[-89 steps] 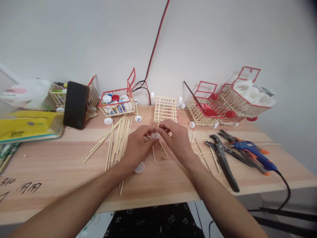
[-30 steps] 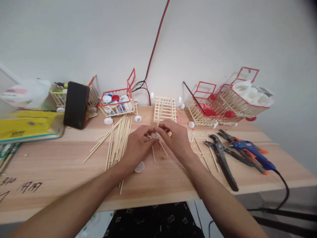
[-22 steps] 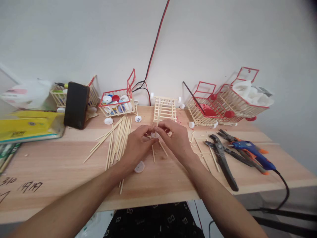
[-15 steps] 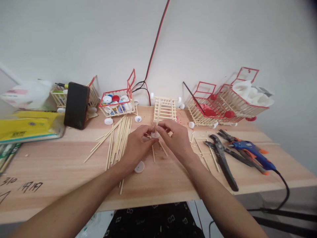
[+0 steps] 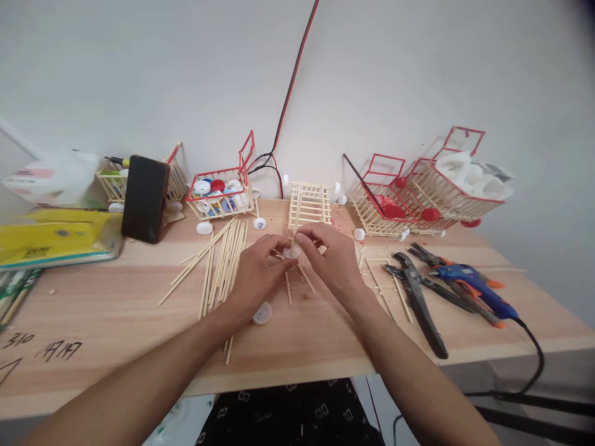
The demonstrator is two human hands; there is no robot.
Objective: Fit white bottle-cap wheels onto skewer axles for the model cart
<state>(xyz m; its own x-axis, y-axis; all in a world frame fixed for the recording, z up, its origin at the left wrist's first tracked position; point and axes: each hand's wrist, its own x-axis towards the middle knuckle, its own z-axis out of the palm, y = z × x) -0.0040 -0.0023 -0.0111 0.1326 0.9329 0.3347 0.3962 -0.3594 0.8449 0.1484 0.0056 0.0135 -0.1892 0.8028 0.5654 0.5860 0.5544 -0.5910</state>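
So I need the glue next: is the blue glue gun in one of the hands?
No, the blue glue gun lies on the table to the right, apart from both hands.

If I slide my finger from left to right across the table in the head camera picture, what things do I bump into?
Yellow packet → black phone → loose wooden sticks → left hand → small white cap pinched by both hands → right hand → black pliers → blue glue gun.
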